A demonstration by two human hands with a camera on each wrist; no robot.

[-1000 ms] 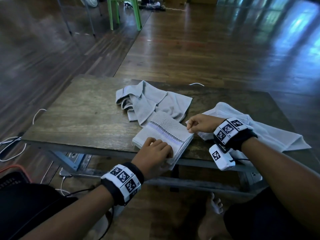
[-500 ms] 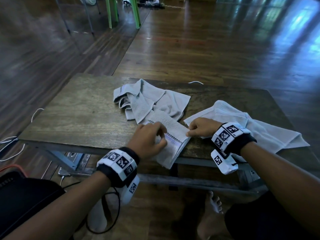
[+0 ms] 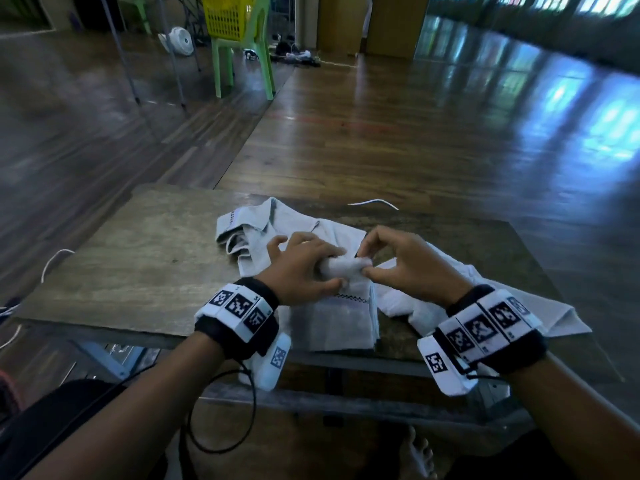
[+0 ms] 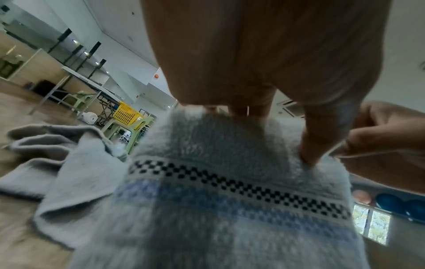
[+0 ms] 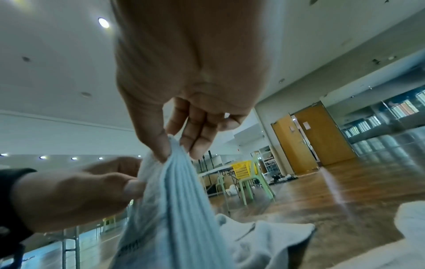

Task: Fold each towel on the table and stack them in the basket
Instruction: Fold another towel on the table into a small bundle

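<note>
A folded pale towel (image 3: 332, 320) with a checkered band hangs from both hands above the table's near edge; its band shows close up (image 4: 230, 182) in the left wrist view. My left hand (image 3: 304, 268) grips the towel's top fold from the left. My right hand (image 3: 398, 265) pinches the same fold (image 5: 174, 163) from the right. A crumpled grey towel (image 3: 277, 230) lies behind the hands on the wooden table (image 3: 138, 258). Another pale towel (image 3: 519, 299) is spread to the right. A yellow basket (image 3: 228, 15) sits on a green chair (image 3: 242, 64) far across the room.
A white cable (image 3: 374, 202) lies at the table's far edge, more cables (image 3: 52, 265) hang off its left side. A white fan (image 3: 180, 45) and metal legs stand near the chair. My bare foot (image 3: 415, 455) is under the table. Polished wooden floor surrounds the table.
Both hands have lifted the folded towel off the table by its top fold; before, the left hand was on it and the right hand at its edge. The camera has tilted up, showing the basket.
</note>
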